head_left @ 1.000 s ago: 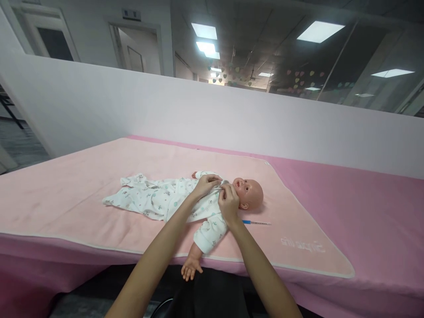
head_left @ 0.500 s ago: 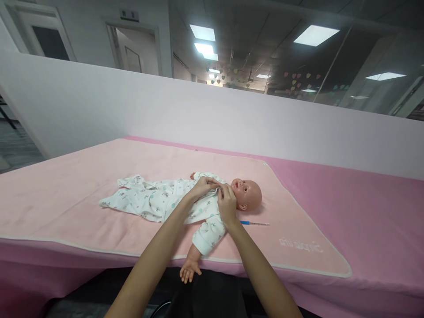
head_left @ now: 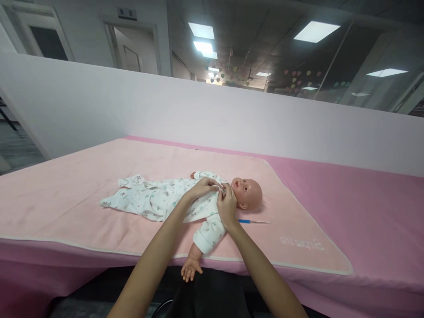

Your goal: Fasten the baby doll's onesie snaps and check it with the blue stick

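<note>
A baby doll (head_left: 249, 194) lies on its back, head to the right, dressed in a white printed romper (head_left: 149, 198). At the upper chest, just below the doll's chin, my left hand (head_left: 203, 187) pinches the romper's front edge. My right hand (head_left: 227, 204) is closed on the same cloth right beside it, at the neckline. The fingertips of both hands nearly meet, and they hide the bit of fabric between them. One doll arm (head_left: 192, 263) reaches over the near edge of the bed. Behind my right wrist lies a thermometer (head_left: 253, 221) with a blue end.
A peach mat (head_left: 82, 176) with a pale border covers much of the pink bed (head_left: 331, 190). Along the far side runs a white partition (head_left: 215, 115), with glass above it. A dark seat or lap shows below the near edge.
My fingers have shifted slightly at the neckline, and the cloth between them sits a little differently. The doll and thermometer lie as before; the view has moved very slightly.
</note>
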A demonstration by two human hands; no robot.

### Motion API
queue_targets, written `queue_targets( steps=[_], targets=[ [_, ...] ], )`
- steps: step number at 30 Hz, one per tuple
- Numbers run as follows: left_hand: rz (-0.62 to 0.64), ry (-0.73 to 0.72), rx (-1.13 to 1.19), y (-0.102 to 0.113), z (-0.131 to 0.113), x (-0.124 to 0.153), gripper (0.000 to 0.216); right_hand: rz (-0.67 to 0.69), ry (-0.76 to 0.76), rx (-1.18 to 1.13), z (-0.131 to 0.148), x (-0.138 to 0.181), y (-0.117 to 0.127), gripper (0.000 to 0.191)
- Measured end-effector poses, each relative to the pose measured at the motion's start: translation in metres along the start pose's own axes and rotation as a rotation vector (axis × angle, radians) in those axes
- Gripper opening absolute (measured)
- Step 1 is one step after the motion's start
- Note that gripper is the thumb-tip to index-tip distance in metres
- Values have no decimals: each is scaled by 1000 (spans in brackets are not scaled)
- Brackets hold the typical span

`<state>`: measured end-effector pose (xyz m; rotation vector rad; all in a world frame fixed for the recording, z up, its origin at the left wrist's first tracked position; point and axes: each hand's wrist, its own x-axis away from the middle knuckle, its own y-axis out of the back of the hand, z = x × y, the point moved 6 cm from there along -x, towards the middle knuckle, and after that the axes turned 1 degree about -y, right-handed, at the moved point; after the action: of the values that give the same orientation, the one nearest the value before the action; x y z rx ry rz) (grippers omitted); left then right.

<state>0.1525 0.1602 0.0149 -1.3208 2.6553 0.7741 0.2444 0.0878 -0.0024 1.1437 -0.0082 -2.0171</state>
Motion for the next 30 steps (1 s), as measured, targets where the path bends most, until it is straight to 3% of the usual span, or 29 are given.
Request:
queue_targets(
  steps=[7,15,24,30],
  targets=[
    [6,-21,-125,1,-1,1,25,-1,-17,-63,2,0,3,27],
    [42,18,-76,-2,1,2,24,-20,-52,-89,-3,-1,2,25],
    [53,-71,-2,-3,-11,5,26,-35,-52,-89,-2,-4,6,20],
    [2,9,-3,-4,-1,3,36,-36,-53,-107,-3,-5,6,20]
  ],
)
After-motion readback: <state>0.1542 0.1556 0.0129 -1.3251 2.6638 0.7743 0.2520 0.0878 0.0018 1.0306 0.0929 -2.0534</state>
